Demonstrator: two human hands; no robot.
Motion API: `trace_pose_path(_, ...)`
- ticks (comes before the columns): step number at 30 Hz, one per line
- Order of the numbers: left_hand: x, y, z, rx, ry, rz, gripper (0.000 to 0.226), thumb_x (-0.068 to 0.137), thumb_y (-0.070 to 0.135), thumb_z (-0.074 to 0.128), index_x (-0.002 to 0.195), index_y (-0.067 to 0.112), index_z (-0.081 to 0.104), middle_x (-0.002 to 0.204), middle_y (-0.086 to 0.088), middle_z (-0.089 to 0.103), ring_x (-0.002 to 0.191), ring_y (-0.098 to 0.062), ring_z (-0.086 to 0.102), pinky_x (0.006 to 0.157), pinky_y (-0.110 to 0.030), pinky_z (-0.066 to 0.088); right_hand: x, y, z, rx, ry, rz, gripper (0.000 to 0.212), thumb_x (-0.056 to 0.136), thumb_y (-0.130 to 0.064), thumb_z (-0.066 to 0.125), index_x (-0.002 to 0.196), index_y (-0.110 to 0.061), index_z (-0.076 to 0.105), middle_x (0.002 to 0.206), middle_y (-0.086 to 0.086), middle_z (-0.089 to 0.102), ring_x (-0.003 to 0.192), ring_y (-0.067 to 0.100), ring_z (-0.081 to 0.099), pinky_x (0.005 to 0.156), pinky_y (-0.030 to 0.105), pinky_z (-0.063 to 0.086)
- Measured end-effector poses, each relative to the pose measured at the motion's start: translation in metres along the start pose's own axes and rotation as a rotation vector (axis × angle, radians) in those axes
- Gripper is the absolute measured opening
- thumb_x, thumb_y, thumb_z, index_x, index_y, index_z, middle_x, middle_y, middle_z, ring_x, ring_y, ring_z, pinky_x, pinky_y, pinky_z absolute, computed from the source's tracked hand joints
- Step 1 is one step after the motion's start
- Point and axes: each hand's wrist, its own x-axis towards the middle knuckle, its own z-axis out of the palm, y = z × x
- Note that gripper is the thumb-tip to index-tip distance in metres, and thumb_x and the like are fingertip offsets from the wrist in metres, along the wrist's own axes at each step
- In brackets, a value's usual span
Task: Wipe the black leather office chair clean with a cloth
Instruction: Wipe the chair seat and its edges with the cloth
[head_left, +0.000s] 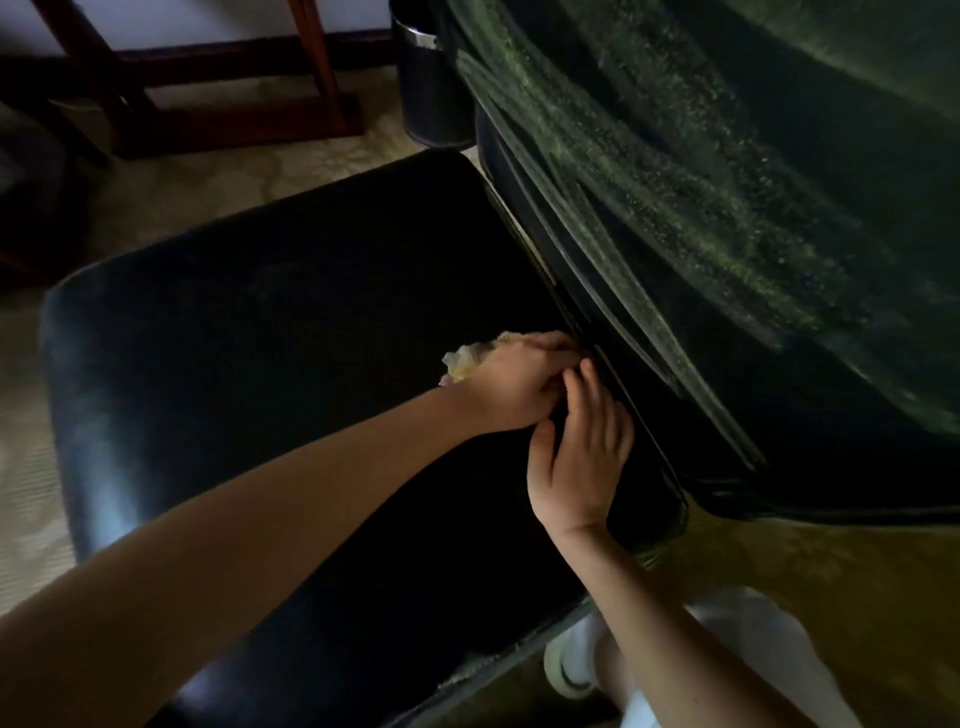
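Observation:
The black leather office chair fills the view: its seat (249, 364) lies in the middle and its dusty backrest (701, 182) rises at the right. My left hand (514, 384) grips a crumpled pale yellow cloth (467, 358) and holds it at the crease where seat meets backrest. Most of the cloth is hidden under that hand. My right hand (576, 457) lies just beside it with fingers fairly straight, resting on the seat's back edge, fingertips touching the left hand.
A black waste bin (436, 78) stands behind the chair at the top. Dark wooden furniture legs (234, 78) stand on the pale patterned carpet (197, 187) at the upper left. My white shoe (569, 665) shows below the seat's front edge.

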Motion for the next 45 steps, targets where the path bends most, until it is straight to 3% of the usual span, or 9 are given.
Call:
trace_pose_path(5, 0.015, -0.028, -0.037, -0.103, 0.049, -0.009, 0.029, 0.087, 0.021, 0.059, 0.110, 0.006, 0.067, 0.106, -0.007, 0.065, 0.096, -0.010, 0.055, 0.087, -0.016, 0.041, 0.001, 0.003, 0.005, -0.060, -0.005, -0.035, 0.047, 0.088, -0.024, 0.038, 0.131, -0.009, 0.047, 0.138, 0.013, 0.050, 0.125, 0.021, 0.043, 0.102, 0.044, 0.031)
trace_pose_path(8, 0.036, -0.057, -0.069, 0.073, 0.097, -0.122, 0.038, 0.085, 0.031, 0.054, 0.111, 0.007, 0.066, 0.108, -0.012, 0.064, 0.099, -0.021, 0.055, 0.087, -0.018, 0.036, 0.002, 0.004, 0.005, -0.090, -0.024, -0.053, 0.048, 0.088, -0.025, 0.039, 0.131, -0.008, 0.049, 0.139, 0.013, 0.049, 0.126, 0.022, 0.042, 0.103, 0.044, 0.030)
trace_pose_path(13, 0.070, -0.106, -0.109, 0.214, 0.372, -0.500, 0.032, 0.091, 0.019, 0.053, 0.118, 0.005, 0.060, 0.118, -0.021, 0.053, 0.109, -0.033, 0.050, 0.090, -0.027, 0.035, 0.002, 0.005, 0.005, -0.077, -0.072, -0.077, 0.046, 0.087, -0.024, 0.039, 0.127, -0.008, 0.055, 0.139, 0.012, 0.049, 0.124, 0.020, 0.043, 0.101, 0.041, 0.030)
trace_pose_path(17, 0.083, -0.114, -0.098, 0.288, 0.349, -0.686, 0.038, 0.092, 0.024, 0.049, 0.127, 0.010, 0.053, 0.130, -0.018, 0.046, 0.117, -0.038, 0.042, 0.095, -0.037, 0.036, 0.002, 0.004, 0.005, -0.065, -0.081, -0.081, 0.045, 0.087, -0.023, 0.040, 0.126, -0.008, 0.056, 0.138, 0.012, 0.051, 0.122, 0.019, 0.044, 0.100, 0.038, 0.031)
trace_pose_path(26, 0.071, -0.068, -0.051, 0.347, 0.203, -0.415, 0.033, 0.093, 0.021, 0.047, 0.123, 0.008, 0.056, 0.122, -0.017, 0.051, 0.112, -0.035, 0.046, 0.091, -0.035, 0.033, 0.004, 0.005, 0.005, -0.065, -0.074, -0.082, 0.047, 0.084, -0.023, 0.041, 0.124, -0.005, 0.057, 0.136, 0.014, 0.051, 0.121, 0.021, 0.043, 0.099, 0.038, 0.031)
trace_pose_path(37, 0.001, -0.001, -0.004, 0.195, -0.017, 0.081, 0.032, 0.087, 0.021, 0.044, 0.101, 0.003, 0.067, 0.103, -0.015, 0.064, 0.087, -0.030, 0.061, 0.079, -0.035, 0.049, 0.003, 0.001, 0.004, 0.047, -0.031, 0.005, 0.048, 0.087, -0.025, 0.035, 0.134, -0.012, 0.036, 0.141, 0.014, 0.045, 0.125, 0.022, 0.038, 0.101, 0.037, 0.026)
trace_pose_path(41, 0.003, -0.014, -0.024, 0.051, -0.093, 0.103, 0.024, 0.089, 0.019, 0.053, 0.106, 0.008, 0.066, 0.105, -0.008, 0.064, 0.097, -0.019, 0.058, 0.089, -0.026, 0.043, 0.005, 0.001, 0.005, -0.002, -0.035, -0.013, 0.047, 0.087, -0.025, 0.038, 0.133, -0.013, 0.041, 0.140, 0.015, 0.047, 0.126, 0.024, 0.039, 0.101, 0.039, 0.027)
trace_pose_path(43, 0.014, -0.029, -0.037, 0.091, 0.040, 0.035, 0.026, 0.091, 0.024, 0.052, 0.108, 0.011, 0.066, 0.103, -0.006, 0.067, 0.096, -0.019, 0.059, 0.086, -0.024, 0.040, 0.006, 0.004, 0.006, -0.054, -0.050, -0.040, 0.046, 0.085, -0.024, 0.041, 0.127, -0.011, 0.053, 0.139, 0.014, 0.049, 0.124, 0.026, 0.042, 0.100, 0.041, 0.030)
trace_pose_path(45, 0.030, -0.048, -0.057, 0.188, 0.208, -0.199, 0.031, 0.093, 0.029, 0.046, 0.111, 0.009, 0.062, 0.105, -0.012, 0.065, 0.099, -0.029, 0.059, 0.082, -0.032, 0.040, 0.007, 0.006, 0.008, -0.087, -0.064, -0.061, 0.044, 0.081, -0.022, 0.043, 0.118, -0.009, 0.063, 0.136, 0.013, 0.052, 0.121, 0.027, 0.045, 0.098, 0.042, 0.032)
